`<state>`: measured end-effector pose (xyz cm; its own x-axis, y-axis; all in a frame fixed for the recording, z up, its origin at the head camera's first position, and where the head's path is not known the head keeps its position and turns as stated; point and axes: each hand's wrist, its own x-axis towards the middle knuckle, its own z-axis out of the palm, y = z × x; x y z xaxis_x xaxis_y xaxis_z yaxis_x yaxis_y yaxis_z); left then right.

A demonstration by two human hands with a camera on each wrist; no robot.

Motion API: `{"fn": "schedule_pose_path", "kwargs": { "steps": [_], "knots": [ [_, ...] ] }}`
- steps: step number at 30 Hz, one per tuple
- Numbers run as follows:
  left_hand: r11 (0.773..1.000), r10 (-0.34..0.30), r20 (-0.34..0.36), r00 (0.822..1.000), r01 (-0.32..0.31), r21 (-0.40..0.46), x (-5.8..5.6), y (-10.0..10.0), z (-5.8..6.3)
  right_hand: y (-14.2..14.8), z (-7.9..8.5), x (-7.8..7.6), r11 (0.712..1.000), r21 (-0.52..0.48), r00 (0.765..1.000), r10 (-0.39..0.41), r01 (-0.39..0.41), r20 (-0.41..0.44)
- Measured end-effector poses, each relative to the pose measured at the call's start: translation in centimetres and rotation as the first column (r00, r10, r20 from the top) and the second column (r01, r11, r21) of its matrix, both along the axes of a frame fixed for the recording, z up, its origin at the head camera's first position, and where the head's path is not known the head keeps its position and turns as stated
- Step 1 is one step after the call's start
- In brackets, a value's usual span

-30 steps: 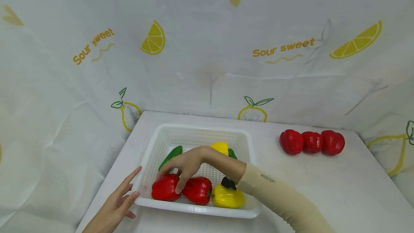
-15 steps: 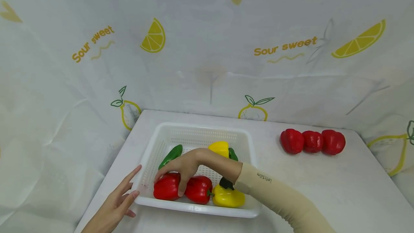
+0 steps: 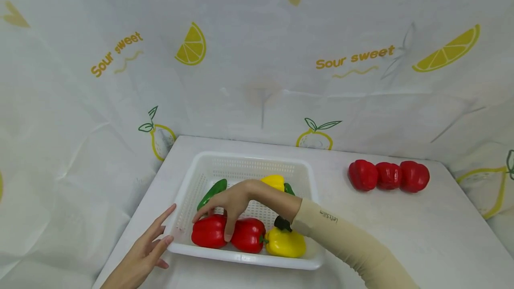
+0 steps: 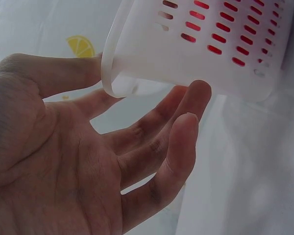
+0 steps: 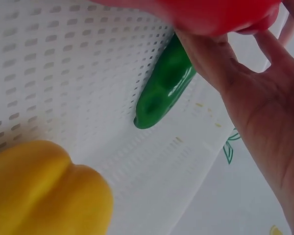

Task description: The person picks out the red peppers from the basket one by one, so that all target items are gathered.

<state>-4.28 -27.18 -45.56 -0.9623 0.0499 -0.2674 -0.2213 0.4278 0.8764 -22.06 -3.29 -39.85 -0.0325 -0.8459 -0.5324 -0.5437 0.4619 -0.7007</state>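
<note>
My right hand (image 3: 230, 204) reaches into a white plastic basket (image 3: 245, 258) and grips a red bell pepper (image 3: 209, 232) at the front left, thumb on its right side and fingers behind. Right beside it lies a second red bell pepper (image 3: 250, 236), then a yellow bell pepper (image 3: 286, 243) in the front right corner. A long green pepper (image 5: 164, 85) lies along the basket's left side, behind the gripped one. My left hand (image 3: 140, 253) is at the front left corner, index and thumb tips at the rim; in the left wrist view its other fingers (image 4: 183, 142) are loosely bent beneath the basket.
Another yellow pepper (image 3: 274, 182) sits farther back in the basket, beside a green one (image 3: 289, 188) partly hidden by my forearm. On the table's back right, three red bell peppers (image 3: 388, 176) stand in a row. A lemon-printed sheet (image 3: 257, 57) hangs behind the table.
The gripped red bell pepper and my right hand have shifted slightly right, toward the second red one. My left hand has stayed at the corner.
</note>
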Motion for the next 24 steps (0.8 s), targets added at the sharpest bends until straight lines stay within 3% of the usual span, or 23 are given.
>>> {"fn": "schedule_pose_path", "kwargs": {
  "steps": [10,24],
  "knots": [
    [1.0,-0.005,-0.009,1.0,0.005,0.001,0.0,0.0,0.1,-0.2,-0.2,-0.4,0.999,-0.051,0.993,0.008,-0.002,0.119],
    [1.0,-0.016,-0.036,0.999,0.016,0.005,0.1,0.0,0.0,0.0,0.8,-0.3,0.985,-0.173,0.998,0.001,0.011,0.07]
  ]
}}
